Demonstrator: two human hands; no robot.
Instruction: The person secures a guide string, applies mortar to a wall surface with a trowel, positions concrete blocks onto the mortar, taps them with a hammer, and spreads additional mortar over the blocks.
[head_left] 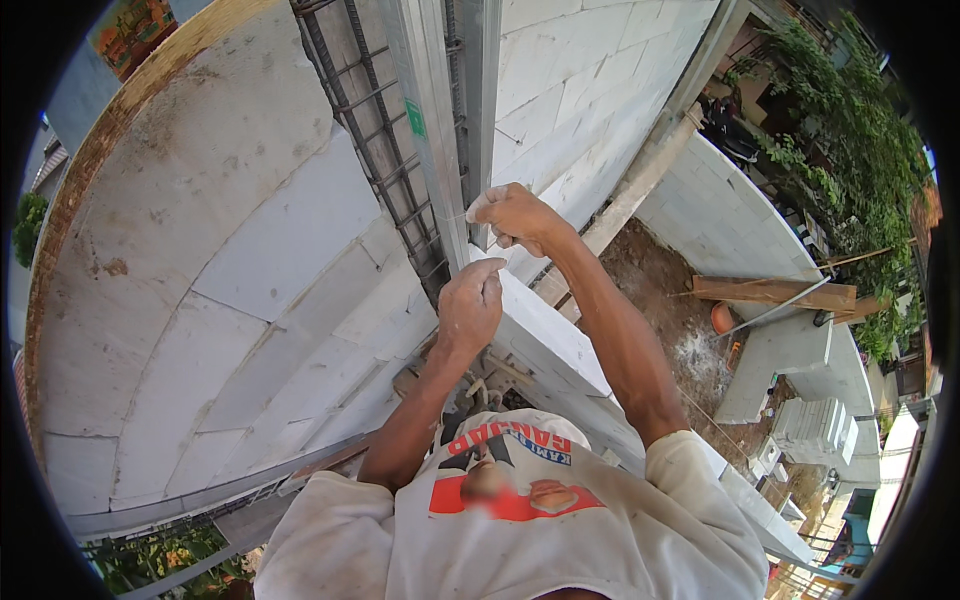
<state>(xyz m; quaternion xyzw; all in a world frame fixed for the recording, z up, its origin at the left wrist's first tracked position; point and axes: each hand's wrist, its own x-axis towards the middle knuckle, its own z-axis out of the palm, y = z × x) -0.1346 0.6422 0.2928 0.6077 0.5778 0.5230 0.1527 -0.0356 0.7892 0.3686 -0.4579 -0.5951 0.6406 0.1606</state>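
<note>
My right hand [520, 220] is closed in a pinch beside an upright metal channel [428, 130]. A faint thin string [453, 216] appears to run from its fingertips across the channel's face. Lower down, my left hand [471, 305] is closed with curled fingers near the channel's foot, by the end of a white block wall [550, 320]. What it holds, if anything, is hidden. A green label [414, 117] sits on the channel. Behind the channel stands a tied steel rebar cage [375, 110].
A large white block wall [240, 270] curves along the left, with a wooden board edge [100, 130] on top. Another block wall [590, 70] rises beyond my right hand. Below right lie dirt ground [650, 270], a plank [770, 292] and stacked white blocks [810, 430].
</note>
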